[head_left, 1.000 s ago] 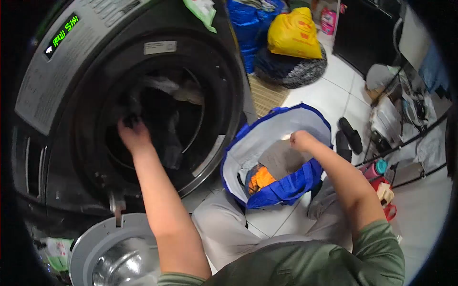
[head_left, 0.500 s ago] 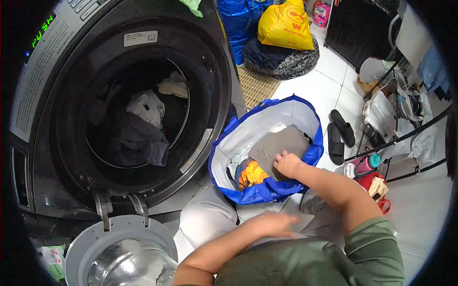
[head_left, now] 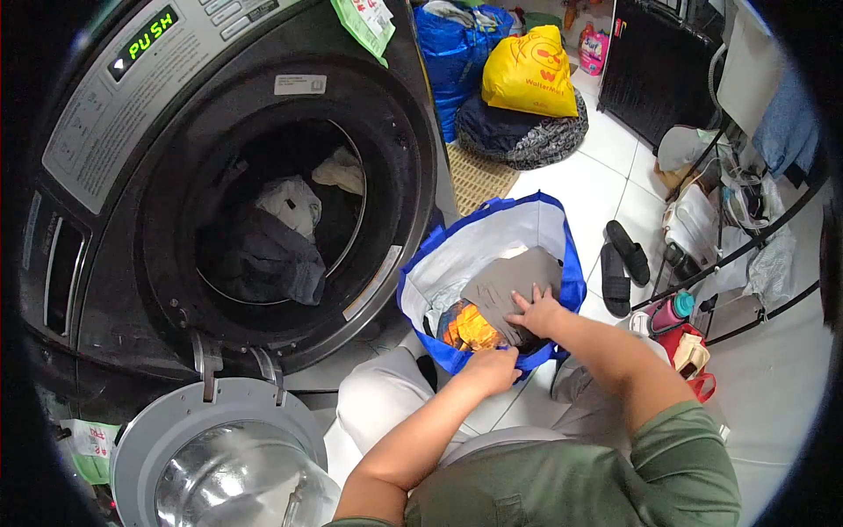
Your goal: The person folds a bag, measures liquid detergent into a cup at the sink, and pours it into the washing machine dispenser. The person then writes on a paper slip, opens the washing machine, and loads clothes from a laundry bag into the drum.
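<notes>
A blue bag with a white lining [head_left: 465,239] stands on the floor in front of my knees, with clothes inside. My right hand [head_left: 537,313] lies with spread fingers on a grey-brown cloth [head_left: 502,288] in the bag. At the bag's near rim, my left hand [head_left: 493,369] is closed on the blue edge, beside an orange patterned cloth [head_left: 471,328]. To the left, the open washing machine [head_left: 114,290] holds a dark garment [head_left: 268,259], a whitish one [head_left: 294,206] and a beige one [head_left: 341,171] in its drum.
The machine's round door [head_left: 140,448] hangs open at the lower left. Black slippers [head_left: 616,277] lie right of the bag. A yellow bag [head_left: 531,75] sits on a dark bundle [head_left: 518,132] at the back. A black metal rack [head_left: 746,250] with bags and bottles stands at the right.
My left hand has moved from the drum, past my lap, to the bag's near rim. My right hand has opened and come down onto the grey-brown cloth.
</notes>
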`<state>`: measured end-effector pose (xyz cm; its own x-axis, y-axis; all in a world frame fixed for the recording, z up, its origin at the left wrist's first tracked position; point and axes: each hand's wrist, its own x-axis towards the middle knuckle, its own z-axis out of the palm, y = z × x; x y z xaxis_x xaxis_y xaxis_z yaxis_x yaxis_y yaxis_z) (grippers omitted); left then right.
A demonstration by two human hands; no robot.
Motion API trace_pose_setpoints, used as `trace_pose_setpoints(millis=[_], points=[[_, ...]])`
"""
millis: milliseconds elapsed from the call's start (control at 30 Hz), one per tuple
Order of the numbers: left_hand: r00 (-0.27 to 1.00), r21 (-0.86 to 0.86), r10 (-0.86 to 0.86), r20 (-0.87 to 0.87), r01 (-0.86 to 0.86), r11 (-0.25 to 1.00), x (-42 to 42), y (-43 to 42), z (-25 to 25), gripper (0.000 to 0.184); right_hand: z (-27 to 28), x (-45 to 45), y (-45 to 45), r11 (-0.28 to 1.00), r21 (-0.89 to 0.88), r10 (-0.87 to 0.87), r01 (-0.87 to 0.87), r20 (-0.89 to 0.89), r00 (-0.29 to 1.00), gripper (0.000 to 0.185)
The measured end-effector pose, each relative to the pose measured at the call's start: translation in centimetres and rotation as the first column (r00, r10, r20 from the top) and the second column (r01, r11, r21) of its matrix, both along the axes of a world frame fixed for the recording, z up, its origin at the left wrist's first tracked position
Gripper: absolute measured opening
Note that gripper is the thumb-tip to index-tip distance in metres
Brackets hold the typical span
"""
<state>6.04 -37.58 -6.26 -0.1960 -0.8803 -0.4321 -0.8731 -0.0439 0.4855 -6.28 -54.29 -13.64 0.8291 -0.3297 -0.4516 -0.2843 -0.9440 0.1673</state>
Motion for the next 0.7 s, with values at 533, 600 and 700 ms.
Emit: trace_pose_setpoints(millis=[533, 600, 700], points=[[-0.057, 0.203, 0.412, -0.909, -0.925, 0.321, 10.9, -4.7, 4.6, 0.041, 15.1, -4.3, -11.3, 0.047, 0.860, -0.928, -0.507, 0.225, 0.296, 0.015], [0.356, -0.219, 0.341, -0.870, -0.898, 0.381, 10.1, -6.0, 4.9, 0.056, 17.1, -2.2, -9.5, -0.009, 0.752, -0.919, -0.659, 0.254, 0.303, 0.013], [0.488, -0.286, 0.183, -0.854, -0.731, 0.619, 8.7, -6.0, 9.2, 0.068, 17.6, 0.5, -8.1, -0.352, 0.470, -0.935, -0.810, -0.129, 0.331, 0.013]])
